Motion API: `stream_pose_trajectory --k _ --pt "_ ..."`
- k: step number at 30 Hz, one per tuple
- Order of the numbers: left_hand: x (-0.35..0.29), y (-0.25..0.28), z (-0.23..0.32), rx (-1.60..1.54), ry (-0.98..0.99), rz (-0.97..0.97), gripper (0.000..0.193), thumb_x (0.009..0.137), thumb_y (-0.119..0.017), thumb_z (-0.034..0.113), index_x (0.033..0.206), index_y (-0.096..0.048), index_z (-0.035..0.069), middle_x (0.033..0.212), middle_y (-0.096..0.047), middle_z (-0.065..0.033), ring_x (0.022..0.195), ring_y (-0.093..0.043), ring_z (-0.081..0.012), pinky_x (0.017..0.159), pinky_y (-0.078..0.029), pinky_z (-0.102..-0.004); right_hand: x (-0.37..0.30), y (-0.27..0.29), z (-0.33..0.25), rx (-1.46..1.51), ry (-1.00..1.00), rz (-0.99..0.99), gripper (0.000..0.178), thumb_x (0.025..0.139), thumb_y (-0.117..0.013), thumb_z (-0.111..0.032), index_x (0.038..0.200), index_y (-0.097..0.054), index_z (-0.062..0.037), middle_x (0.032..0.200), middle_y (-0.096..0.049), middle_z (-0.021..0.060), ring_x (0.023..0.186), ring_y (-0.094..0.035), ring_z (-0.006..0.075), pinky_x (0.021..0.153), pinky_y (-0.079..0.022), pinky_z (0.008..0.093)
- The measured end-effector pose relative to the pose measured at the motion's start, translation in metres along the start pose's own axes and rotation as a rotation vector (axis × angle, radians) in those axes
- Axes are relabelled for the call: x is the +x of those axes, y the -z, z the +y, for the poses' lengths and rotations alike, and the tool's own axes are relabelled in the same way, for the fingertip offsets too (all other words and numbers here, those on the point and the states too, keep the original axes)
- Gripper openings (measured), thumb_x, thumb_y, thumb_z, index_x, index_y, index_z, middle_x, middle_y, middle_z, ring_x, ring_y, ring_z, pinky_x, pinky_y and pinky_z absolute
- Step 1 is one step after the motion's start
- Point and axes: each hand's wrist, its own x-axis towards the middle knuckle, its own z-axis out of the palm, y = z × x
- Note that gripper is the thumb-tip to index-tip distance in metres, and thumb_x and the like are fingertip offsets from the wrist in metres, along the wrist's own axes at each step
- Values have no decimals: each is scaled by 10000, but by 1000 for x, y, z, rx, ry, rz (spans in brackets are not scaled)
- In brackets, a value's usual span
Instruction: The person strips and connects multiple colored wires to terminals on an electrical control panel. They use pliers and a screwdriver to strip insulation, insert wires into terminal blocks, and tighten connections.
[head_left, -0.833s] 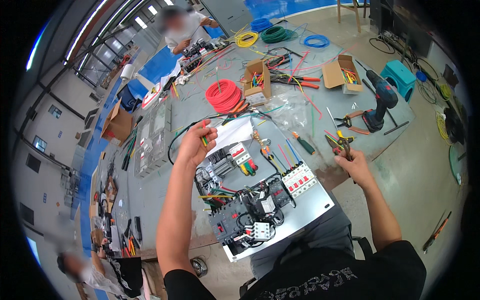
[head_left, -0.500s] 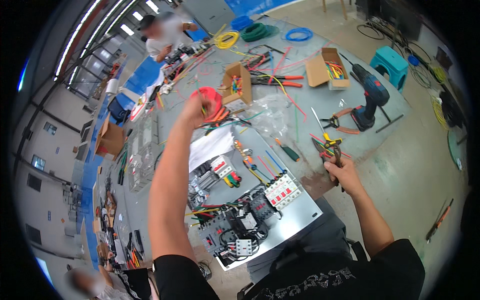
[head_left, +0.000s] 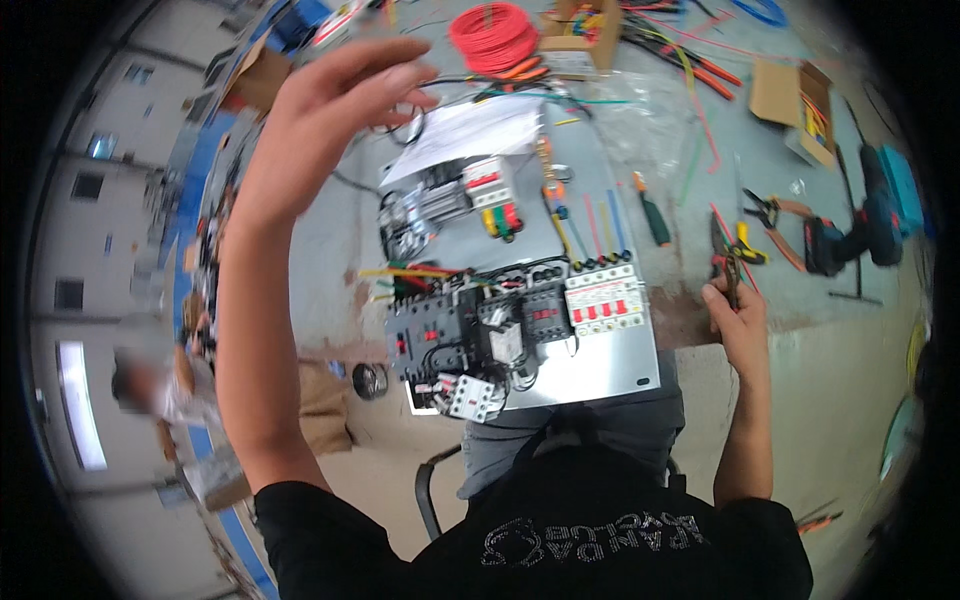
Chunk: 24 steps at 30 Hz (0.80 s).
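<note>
My left hand (head_left: 345,115) is raised over the left of the table, its fingers stretched out and apart. A thin dark loop shows by its fingertips; whether they touch it I cannot tell. Right of that hand lies a coil of red wire (head_left: 493,40). My right hand (head_left: 738,315) grips dark-jawed pliers (head_left: 732,280) at the table's near right edge. Between my hands, a metal mounting plate (head_left: 570,375) overhangs the edge above my lap. It carries a row of circuit breakers (head_left: 604,300), dark contactors (head_left: 430,335) and black wiring. White paper (head_left: 465,140) lies beyond.
A green-handled screwdriver (head_left: 652,212), orange-handled pliers (head_left: 790,235) and a cordless drill (head_left: 855,225) lie to the right. Cardboard boxes (head_left: 790,100) of coloured pieces and red-handled cutters (head_left: 705,70) stand or lie farther back. Another person (head_left: 185,395) is at the left.
My left hand has left the red coil and moved left, its fingers now spread. My right hand still holds the pliers. The whole view has shifted and turned.
</note>
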Motion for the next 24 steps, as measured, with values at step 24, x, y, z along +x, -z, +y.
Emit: stream_pose_trajectory --k 24 --pt "-236 -78 -280 -392 379 394 339 1023 -675 224 1293 -699 20 1100 -700 -1 984 -629 -95 859 -503 -269 41 -7 8 38 186 21 245 974 -696 -260 1091 -712 -45 774 -571 -36 677 -522 65 598 -419 261"
